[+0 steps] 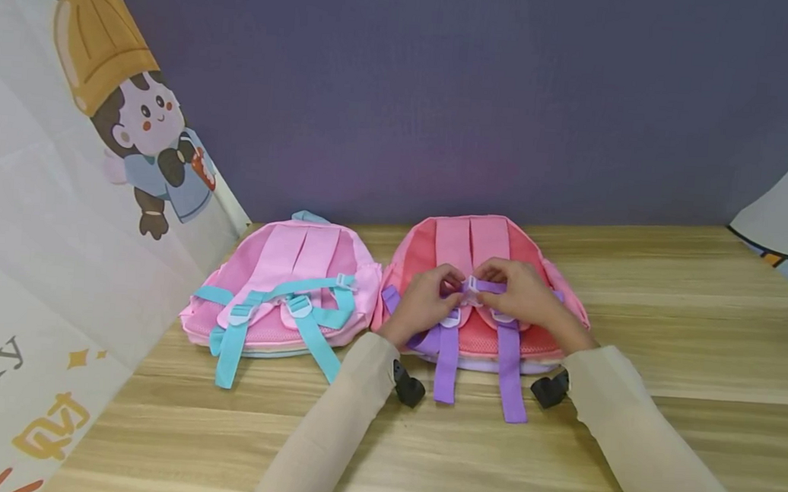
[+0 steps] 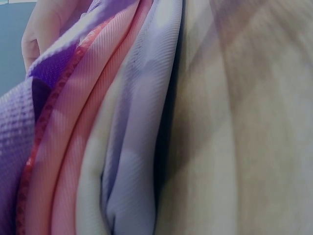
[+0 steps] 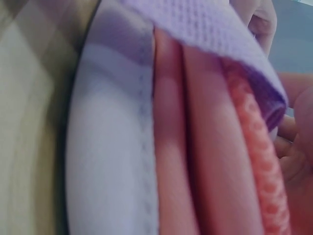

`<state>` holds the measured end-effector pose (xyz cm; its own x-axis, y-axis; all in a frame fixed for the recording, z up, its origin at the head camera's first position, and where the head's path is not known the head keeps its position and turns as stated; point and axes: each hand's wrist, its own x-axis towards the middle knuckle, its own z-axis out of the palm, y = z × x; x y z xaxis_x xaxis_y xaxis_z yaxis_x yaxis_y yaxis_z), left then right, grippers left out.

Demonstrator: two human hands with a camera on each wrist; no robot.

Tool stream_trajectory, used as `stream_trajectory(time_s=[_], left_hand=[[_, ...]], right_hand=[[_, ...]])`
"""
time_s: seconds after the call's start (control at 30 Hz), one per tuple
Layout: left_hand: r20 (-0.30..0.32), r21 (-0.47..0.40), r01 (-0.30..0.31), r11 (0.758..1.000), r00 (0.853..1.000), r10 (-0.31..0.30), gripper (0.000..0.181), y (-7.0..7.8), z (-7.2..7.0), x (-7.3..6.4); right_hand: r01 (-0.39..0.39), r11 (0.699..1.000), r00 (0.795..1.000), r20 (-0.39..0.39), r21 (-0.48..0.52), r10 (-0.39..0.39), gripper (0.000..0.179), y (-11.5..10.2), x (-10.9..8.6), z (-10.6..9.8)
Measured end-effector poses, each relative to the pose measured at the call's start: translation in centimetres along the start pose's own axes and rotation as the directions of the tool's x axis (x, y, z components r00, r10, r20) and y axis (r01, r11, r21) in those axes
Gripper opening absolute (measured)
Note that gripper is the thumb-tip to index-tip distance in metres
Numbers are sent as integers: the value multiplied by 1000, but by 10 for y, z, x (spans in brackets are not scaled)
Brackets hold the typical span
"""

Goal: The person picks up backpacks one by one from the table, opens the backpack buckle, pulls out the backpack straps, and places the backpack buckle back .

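Observation:
A coral-pink backpack point(image 1: 422, 236) lies on the table with its shoulder-strap side up. Over its middle, a translucent white buckle point(image 1: 471, 283) on purple webbing sits between the two hands. My left hand point(image 1: 424, 301) pinches the buckle's left side with bent fingers and thumb. From the right, my right hand point(image 1: 524, 292) pinches its other side, purple webbing running beneath the fingers. Two purple strap ends point(image 1: 511, 376) hang over the bag's near edge. In the right wrist view, a purple strap point(image 3: 210, 29) crosses the bag's edge, with part of the right hand point(image 3: 298, 161) beyond.
A light pink backpack point(image 1: 276, 257) with turquoise straps point(image 1: 312, 335) lies against the coral one on the left. The wood-grain table point(image 1: 690, 328) meets a dark blue panel point(image 1: 480, 99) behind. A printed white sheet point(image 1: 27, 197) borders the left side.

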<state>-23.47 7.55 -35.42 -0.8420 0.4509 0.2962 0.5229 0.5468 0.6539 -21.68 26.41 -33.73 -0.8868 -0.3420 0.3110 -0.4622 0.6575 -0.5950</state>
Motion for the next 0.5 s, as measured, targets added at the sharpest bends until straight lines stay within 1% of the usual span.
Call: stream_trajectory(time_s=[0.3,0.5], left_hand=[[4,-4,-1,1000,1000,1,22,0,0,0],[9,0,6,1000,1000,-6,22,0,0,0]], right_hand=[[-13,1000,1000,13,9,13,26,0,0,-3],[-1,1000,1000,17,9,1,23,3,0,-5]])
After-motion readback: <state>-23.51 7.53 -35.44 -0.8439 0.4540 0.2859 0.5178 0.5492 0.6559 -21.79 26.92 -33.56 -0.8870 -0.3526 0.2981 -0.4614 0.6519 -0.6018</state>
